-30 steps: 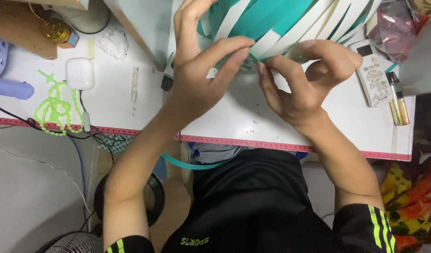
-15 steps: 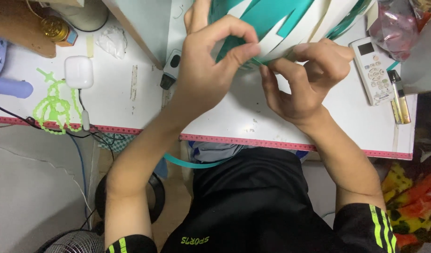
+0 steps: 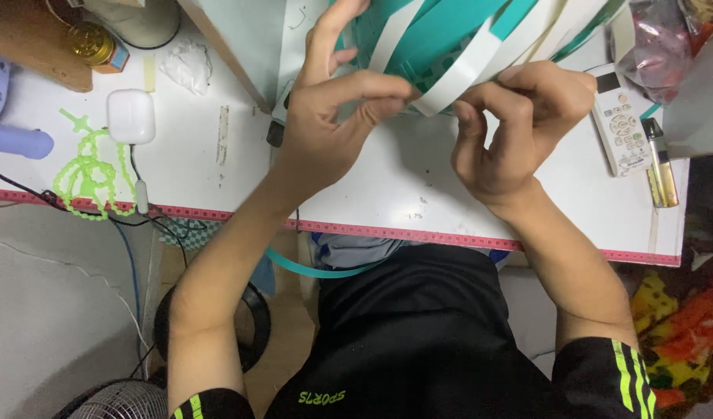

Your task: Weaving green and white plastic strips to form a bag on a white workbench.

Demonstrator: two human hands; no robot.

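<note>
At woven basket (image 3: 457, 39) (both hands (image 3: 418, 109))

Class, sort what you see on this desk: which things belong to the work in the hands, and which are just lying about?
In use: left hand, right hand, white strip, teal and white woven piece.

Lying about: remote control, white earbud case, green bead string, crumpled tissue, marker pen.

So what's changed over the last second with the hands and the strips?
Both hands, left hand and right hand, shifted slightly right along the woven strips, now pinching a white strip instead of teal. Remote, earbud case and table stayed put.
</note>
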